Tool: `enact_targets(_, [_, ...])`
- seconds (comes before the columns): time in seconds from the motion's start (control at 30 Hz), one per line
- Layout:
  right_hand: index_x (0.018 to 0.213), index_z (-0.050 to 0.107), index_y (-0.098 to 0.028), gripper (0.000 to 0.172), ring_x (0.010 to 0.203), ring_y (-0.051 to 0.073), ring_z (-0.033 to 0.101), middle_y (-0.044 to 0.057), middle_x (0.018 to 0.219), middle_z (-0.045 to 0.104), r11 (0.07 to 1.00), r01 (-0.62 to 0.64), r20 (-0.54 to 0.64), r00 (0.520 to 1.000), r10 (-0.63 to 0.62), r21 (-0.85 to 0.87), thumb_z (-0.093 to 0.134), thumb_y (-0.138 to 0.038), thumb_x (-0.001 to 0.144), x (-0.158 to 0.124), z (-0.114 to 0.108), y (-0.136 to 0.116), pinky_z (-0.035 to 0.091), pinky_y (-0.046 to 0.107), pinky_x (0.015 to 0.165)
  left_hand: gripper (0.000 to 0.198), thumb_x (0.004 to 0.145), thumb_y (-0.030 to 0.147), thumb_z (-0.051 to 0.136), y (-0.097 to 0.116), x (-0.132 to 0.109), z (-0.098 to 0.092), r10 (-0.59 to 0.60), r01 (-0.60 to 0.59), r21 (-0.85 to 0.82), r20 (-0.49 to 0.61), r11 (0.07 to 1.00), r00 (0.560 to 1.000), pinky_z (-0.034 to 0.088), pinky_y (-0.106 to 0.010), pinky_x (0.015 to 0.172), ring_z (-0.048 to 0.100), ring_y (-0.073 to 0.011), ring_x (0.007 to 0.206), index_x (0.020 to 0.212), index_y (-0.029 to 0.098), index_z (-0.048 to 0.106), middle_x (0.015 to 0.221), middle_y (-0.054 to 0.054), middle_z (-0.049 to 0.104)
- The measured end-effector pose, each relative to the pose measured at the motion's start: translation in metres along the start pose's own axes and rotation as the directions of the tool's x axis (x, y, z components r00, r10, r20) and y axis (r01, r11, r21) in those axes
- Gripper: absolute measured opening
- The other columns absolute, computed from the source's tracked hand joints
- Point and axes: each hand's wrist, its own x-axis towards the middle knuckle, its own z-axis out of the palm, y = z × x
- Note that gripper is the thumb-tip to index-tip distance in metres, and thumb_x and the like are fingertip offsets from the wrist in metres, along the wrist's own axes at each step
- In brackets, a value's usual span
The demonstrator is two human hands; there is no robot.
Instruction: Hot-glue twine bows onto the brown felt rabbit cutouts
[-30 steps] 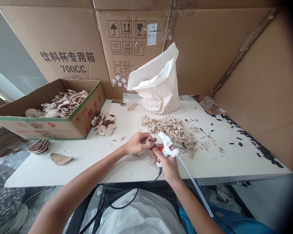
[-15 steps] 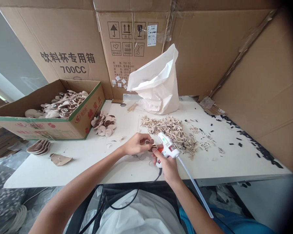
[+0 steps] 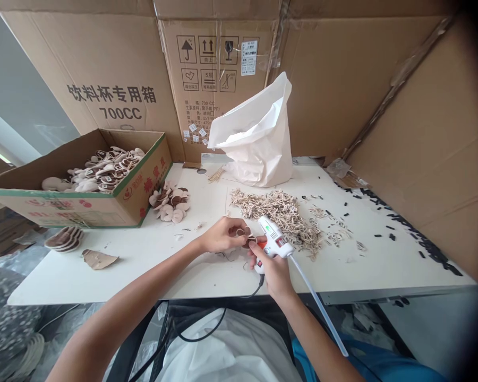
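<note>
Left hand [image 3: 223,236], grip pinched on a small tan-and-brown piece [image 3: 247,235], shape hard to tell, right hand [image 3: 273,273], grip clenched around a white hot glue gun [image 3: 273,233], piece just beside its nozzle, over a white counter [image 3: 103,281], near a heap of wood slivers [image 3: 279,215]

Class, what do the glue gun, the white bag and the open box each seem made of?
Glue gun: glossy moulded plastic, by its smooth sheen. White bag: probably matte paper, from soft creases, though cloth is possible. Open box: brown cardboard, by its folded flaps and printed sides.
</note>
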Motion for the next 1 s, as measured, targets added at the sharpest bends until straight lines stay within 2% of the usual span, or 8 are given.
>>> enact_targets(0.17, [0.099, 0.066, -0.021, 0.041, 0.049, 0.014, 0.059, -0.001, 0.074, 0.070, 1.000, -0.010, -0.017, 1.000, 0.010, 0.006, 0.088, -0.049, 0.078, 0.0007, -0.0010, 0.0015, 0.049, 0.028, 0.048, 0.018, 0.089, 0.028, 0.063, -0.0012, 0.0005, 0.0000, 0.001, -0.001, -0.023, 0.014, 1.000, 1.000, 0.039, -0.023, 0.059, 0.055, -0.0118, 0.062, 0.096, 0.012, 0.068, 0.074, -0.003, 0.070])
enact_targets(0.47, [0.098, 0.066, -0.021, 0.040, 0.048, 0.014, 0.059, 0.000, 0.073, 0.071, 1.000, -0.005, 0.001, 1.000, 0.005, -0.004, 0.087, -0.049, 0.079, 0.0005, -0.0006, 0.0008, 0.049, 0.027, 0.047, 0.019, 0.092, 0.031, 0.067, -0.0043, 0.0010, -0.0006, -0.004, 0.019, -0.221, 0.069, 0.975, 0.998, 0.050, -0.025, 0.069, 0.071, -0.0172, 0.077, 0.094, 0.012, 0.066, 0.084, -0.008, 0.076])
enact_targets(0.67, [0.098, 0.066, -0.022, 0.040, 0.048, 0.014, 0.059, -0.001, 0.073, 0.071, 1.000, -0.015, -0.002, 1.000, 0.015, 0.003, 0.088, -0.049, 0.078, 0.0002, -0.0006, 0.0000, 0.050, 0.027, 0.048, 0.021, 0.091, 0.032, 0.067, -0.0021, 0.0009, -0.0001, 0.000, 0.016, -0.231, 0.068, 0.973, 0.998, 0.050, -0.026, 0.068, 0.070, -0.0173, 0.076, 0.091, 0.012, 0.066, 0.082, -0.008, 0.075])
enact_targets(0.87, [0.096, 0.065, -0.022, 0.037, 0.048, 0.014, 0.059, -0.001, 0.072, 0.071, 1.000, -0.008, -0.002, 1.000, 0.008, 0.008, 0.087, -0.045, 0.080, 0.0006, -0.0009, 0.0000, 0.051, 0.027, 0.048, 0.024, 0.086, 0.035, 0.071, -0.0015, 0.0005, 0.0018, -0.076, 0.076, -0.190, 0.005, 0.979, 0.997, 0.046, -0.025, 0.059, 0.065, -0.0172, 0.066, 0.092, 0.012, 0.067, 0.070, -0.004, 0.069])
enact_targets(1.0, [0.095, 0.065, -0.022, 0.039, 0.048, 0.014, 0.058, -0.001, 0.071, 0.070, 1.000, -0.017, -0.001, 1.000, 0.017, 0.011, 0.089, -0.047, 0.077, 0.0006, 0.0003, -0.0009, 0.050, 0.027, 0.047, 0.019, 0.085, 0.029, 0.069, -0.0016, 0.0006, 0.0013, -0.074, 0.084, -0.241, 0.049, 0.967, 0.996, 0.049, -0.027, 0.066, 0.069, -0.0193, 0.075, 0.093, 0.013, 0.065, 0.078, -0.006, 0.073])
